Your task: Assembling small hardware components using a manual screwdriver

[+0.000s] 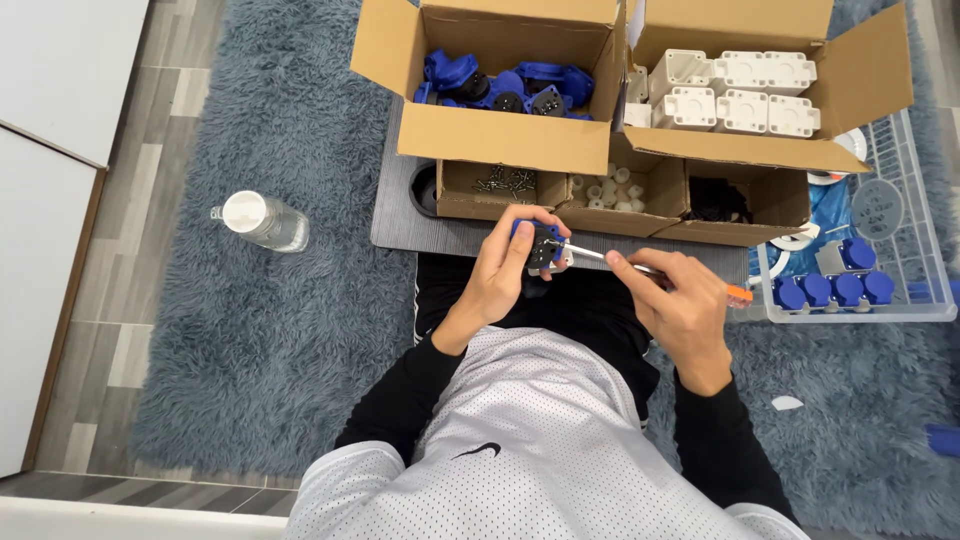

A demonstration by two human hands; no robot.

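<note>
A box of loose blue parts (505, 88) remains. The left hand (503, 272) pinches a blue-black part (541, 246) above the lap; the right hand's (676, 303) grip closes round a screwdriver (640, 268) at it. Several finished blue pieces (835, 288) fill the clear tray (925, 262).

Grey-blue shag rug (290, 330) over grey plank floor (150, 110). On rug, left: clear plastic bottle (262, 221) w/ white cap, lying on its side. Far centre: dark grey board (400, 225) w/ cardboard boxes (505, 140) on it. Right: clear plastic crate (915, 260). Near right: small white scrap (787, 403), blue piece (944, 440) at edge.
</note>
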